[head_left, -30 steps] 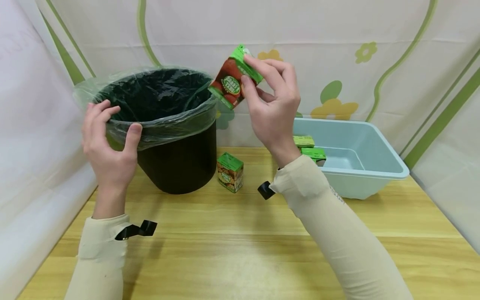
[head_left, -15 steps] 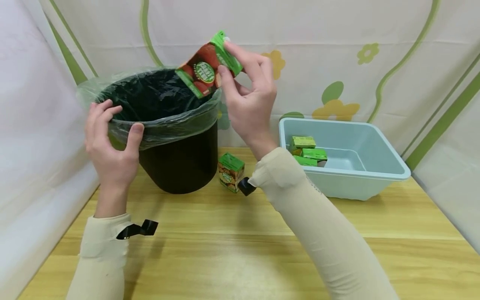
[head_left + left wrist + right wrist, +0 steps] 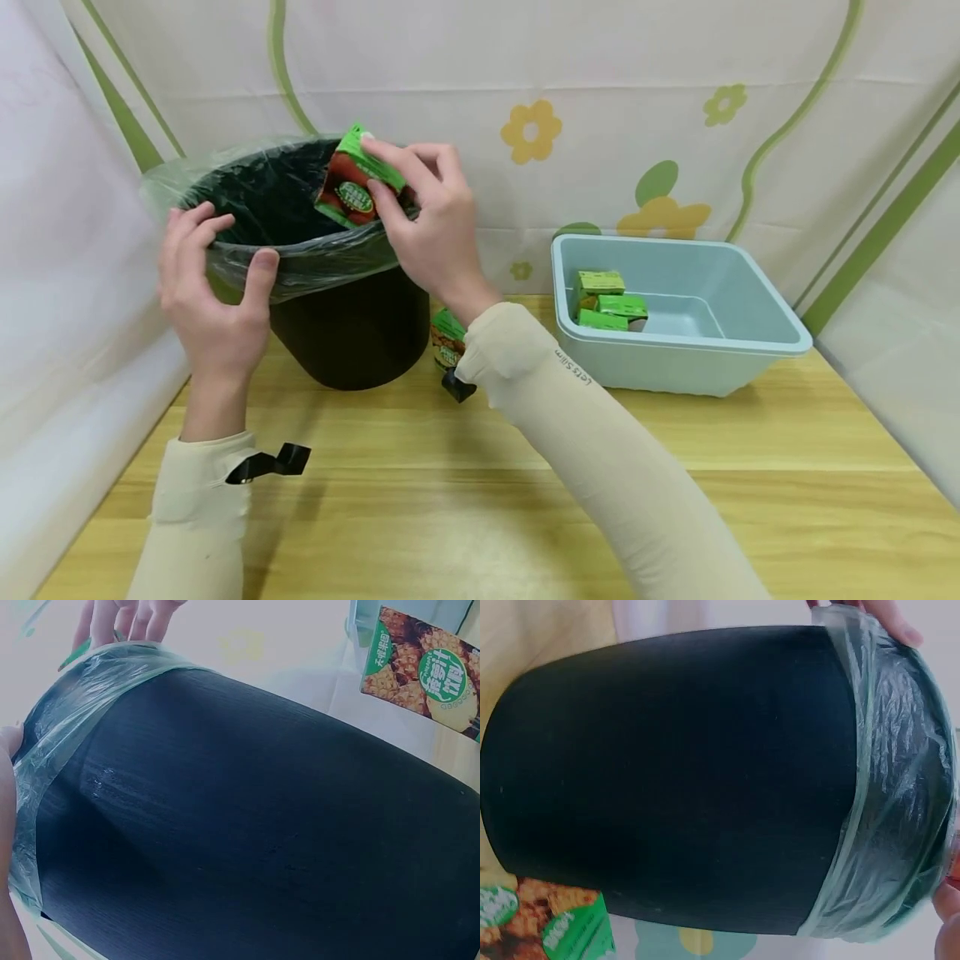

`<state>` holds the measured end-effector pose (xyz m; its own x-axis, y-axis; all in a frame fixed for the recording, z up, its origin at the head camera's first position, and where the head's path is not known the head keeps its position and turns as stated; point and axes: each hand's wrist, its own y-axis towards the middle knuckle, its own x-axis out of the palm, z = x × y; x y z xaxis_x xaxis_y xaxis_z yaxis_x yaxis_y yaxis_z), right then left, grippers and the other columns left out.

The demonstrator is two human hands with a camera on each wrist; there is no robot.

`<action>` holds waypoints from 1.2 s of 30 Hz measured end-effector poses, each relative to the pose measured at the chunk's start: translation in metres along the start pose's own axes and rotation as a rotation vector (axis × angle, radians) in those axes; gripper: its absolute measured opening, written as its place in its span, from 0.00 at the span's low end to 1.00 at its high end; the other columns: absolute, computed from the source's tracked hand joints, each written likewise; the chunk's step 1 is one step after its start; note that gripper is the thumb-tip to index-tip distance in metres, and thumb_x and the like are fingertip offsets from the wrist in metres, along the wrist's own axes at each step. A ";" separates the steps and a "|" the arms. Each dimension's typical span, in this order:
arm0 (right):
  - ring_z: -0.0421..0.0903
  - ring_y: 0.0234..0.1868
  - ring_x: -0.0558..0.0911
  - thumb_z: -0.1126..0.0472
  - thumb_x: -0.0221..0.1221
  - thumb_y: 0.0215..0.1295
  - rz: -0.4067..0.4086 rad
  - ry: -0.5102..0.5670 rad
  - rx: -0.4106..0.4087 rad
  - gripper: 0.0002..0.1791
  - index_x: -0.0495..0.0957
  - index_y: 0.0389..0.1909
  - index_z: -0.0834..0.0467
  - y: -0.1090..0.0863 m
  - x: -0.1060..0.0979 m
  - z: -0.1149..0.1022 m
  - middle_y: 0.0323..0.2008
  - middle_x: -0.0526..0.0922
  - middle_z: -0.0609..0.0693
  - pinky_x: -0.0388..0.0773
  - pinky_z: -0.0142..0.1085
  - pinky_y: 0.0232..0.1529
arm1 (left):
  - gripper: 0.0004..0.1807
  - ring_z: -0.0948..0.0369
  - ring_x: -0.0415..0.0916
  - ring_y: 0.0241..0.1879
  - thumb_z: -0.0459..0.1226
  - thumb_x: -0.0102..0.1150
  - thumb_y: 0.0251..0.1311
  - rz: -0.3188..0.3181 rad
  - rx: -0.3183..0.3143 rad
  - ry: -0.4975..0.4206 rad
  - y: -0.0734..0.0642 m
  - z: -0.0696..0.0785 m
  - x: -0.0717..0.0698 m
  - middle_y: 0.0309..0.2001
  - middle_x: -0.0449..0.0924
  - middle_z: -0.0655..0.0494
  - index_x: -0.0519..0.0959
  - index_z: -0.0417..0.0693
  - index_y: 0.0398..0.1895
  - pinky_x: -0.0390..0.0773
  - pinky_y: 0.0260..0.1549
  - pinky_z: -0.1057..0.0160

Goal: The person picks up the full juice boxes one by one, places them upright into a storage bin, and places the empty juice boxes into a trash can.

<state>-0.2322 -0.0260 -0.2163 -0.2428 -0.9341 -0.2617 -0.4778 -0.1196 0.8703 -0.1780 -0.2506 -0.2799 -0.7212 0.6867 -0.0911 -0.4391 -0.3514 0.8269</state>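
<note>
My right hand [image 3: 438, 225] pinches a crumpled red and green juice box [image 3: 351, 187] between thumb and fingers. It holds the box tilted over the mouth of a black trash can [image 3: 352, 342]. Folded over the can's rim is a thin green plastic bag [image 3: 330, 260]. On the left side, my left hand [image 3: 213, 308] grips the lined rim, fingers over the inside and thumb outside. In the left wrist view, the right hand [image 3: 131, 619] shows beyond the rim. In the right wrist view only a sliver of the held juice box [image 3: 954, 859] is visible.
Another juice box [image 3: 447, 337] stands on the wooden table [image 3: 420, 500] right of the can, partly hidden by the right sleeve. Farther right is a pale blue tub [image 3: 675, 362] holding several green-topped boxes [image 3: 611, 304]. A white floral curtain [image 3: 600, 108] hangs behind.
My right hand has moved left with the juice box, from beside the can to over its mouth, and has come lower. The left hand has stayed on the rim.
</note>
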 end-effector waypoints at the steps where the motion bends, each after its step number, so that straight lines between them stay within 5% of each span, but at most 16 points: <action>1: 0.48 0.51 0.77 0.60 0.63 0.77 -0.021 -0.020 -0.003 0.18 0.84 0.64 0.56 0.000 0.001 0.000 0.54 0.77 0.58 0.75 0.28 0.48 | 0.38 0.56 0.59 0.83 0.62 0.67 0.62 -0.001 -0.001 0.004 0.000 0.000 -0.001 0.71 0.78 0.55 0.84 0.43 0.62 0.49 0.83 0.56; 21: 0.46 0.46 0.78 0.58 0.60 0.79 -0.391 -0.207 -0.035 0.17 0.85 0.64 0.52 0.017 -0.003 -0.008 0.53 0.79 0.55 0.76 0.31 0.49 | 0.39 0.55 0.59 0.83 0.62 0.67 0.63 0.014 -0.003 0.027 0.001 0.005 -0.009 0.71 0.78 0.48 0.83 0.38 0.62 0.48 0.83 0.54; 36: 0.45 0.42 0.74 0.57 0.59 0.80 -0.474 -0.238 0.000 0.17 0.84 0.64 0.49 0.021 -0.011 -0.010 0.49 0.79 0.53 0.73 0.34 0.46 | 0.39 0.56 0.59 0.83 0.63 0.67 0.62 0.009 -0.002 0.039 0.000 0.001 -0.008 0.72 0.78 0.51 0.84 0.41 0.62 0.49 0.82 0.54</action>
<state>-0.2314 -0.0217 -0.1916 -0.1850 -0.6754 -0.7139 -0.5815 -0.5104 0.6336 -0.1718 -0.2551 -0.2790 -0.7453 0.6583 -0.1055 -0.4336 -0.3583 0.8268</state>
